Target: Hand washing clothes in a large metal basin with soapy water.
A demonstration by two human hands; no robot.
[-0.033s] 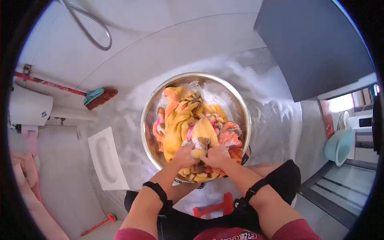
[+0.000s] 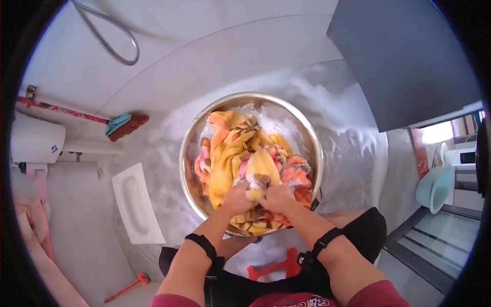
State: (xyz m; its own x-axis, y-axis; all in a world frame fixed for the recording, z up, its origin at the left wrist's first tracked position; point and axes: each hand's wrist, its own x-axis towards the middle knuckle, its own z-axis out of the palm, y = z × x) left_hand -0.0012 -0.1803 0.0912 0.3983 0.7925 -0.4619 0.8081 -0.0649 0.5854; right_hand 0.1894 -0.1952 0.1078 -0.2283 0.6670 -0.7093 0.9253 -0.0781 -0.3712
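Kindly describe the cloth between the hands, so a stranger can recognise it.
Find the big round metal basin. Toward its near rim, a yellow fold bulges up between the left hand and right hand. Unlike the orange cloth to its right, it is gripped by both.

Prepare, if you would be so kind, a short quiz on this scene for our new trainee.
1. What do the left hand and right hand both grip?
2. True or false: the broom is to the left of the metal basin.
3. Where is the teal tub: (a) at the picture's left, (b) between the hands, (c) at the picture's right?

Key: 1. The yellow cloth; 2. True; 3. (c).
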